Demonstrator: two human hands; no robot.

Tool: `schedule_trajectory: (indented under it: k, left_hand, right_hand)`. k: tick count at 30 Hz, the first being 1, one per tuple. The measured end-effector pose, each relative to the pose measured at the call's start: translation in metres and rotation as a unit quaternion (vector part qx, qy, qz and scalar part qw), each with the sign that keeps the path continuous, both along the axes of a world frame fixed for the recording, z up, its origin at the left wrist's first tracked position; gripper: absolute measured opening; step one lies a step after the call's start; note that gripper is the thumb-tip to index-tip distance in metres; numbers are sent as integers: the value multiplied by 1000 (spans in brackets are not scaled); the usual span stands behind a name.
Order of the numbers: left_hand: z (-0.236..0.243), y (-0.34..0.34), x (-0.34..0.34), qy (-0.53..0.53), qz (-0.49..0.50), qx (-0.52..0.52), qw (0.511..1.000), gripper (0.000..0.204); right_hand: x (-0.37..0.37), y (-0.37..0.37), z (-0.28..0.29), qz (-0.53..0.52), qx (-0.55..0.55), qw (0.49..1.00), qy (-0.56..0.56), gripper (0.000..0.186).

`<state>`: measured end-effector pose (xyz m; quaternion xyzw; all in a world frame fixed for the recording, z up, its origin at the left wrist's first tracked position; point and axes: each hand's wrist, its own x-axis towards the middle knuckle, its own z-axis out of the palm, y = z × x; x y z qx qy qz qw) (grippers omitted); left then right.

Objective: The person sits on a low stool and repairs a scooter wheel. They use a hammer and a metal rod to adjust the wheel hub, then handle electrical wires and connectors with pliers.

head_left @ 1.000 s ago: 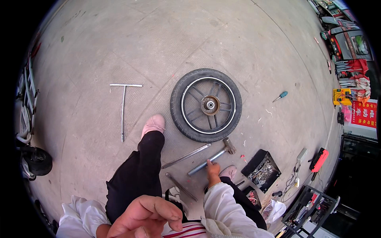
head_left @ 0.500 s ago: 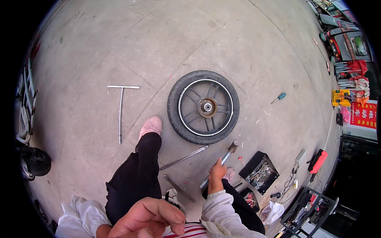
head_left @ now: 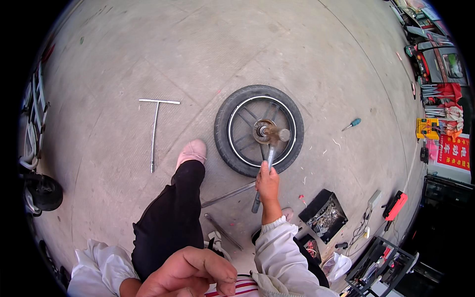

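My right hand (head_left: 268,186) grips a hammer (head_left: 278,134) by its metal handle, the head over the rusty hub (head_left: 260,129) of a black spoked wheel (head_left: 229,149) lying on the floor. I cannot tell if head and hub touch. My left hand (head_left: 190,272) is curled close below the camera at bottom centre; what it holds, if anything, is hidden. A long metal bar (head_left: 217,198) and a shorter one (head_left: 227,235) lie between me and the wheel. A T-handle wrench (head_left: 155,131) lies left of the wheel, a screwdriver (head_left: 352,123) right of it.
My left foot (head_left: 190,151) is beside the wheel. At right are bins of small parts (head_left: 324,218), a red tool case (head_left: 396,205), cables and a black tool rack (head_left: 376,265). Vehicles (head_left: 443,64) line the right edge; metal frames (head_left: 37,114) and a small tyre (head_left: 47,193) stand left.
My right hand has lifted the hammer from the floor near my right foot and moved it forward over the wheel's hub. My left hand stays curled.
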<state>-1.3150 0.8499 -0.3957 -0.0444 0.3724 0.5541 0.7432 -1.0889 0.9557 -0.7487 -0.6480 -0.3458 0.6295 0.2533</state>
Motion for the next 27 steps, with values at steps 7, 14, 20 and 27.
schedule_trajectory:
  k: [7, 14, 20, 27]
  left_hand:
    - [-7, -2, -8, 9, 12, 8, 1000, 55]
    - [-3, -4, -11, 4, 19, 11, 1000, 54]
    - [-7, -3, -14, -7, 16, 9, 1000, 54]
    - [-4, -3, -8, -13, 21, -3, 1000, 55]
  right_hand:
    - [-8, 8, 20, 25, 70, 994, -77, 40]
    - [-1, 8, 32, 31, 206, 975, -81, 42]
    - [9, 6, -13, -1, 12, 992, -126, 47]
    - [-11, 37, 80, -56, 163, 985, -15, 44]
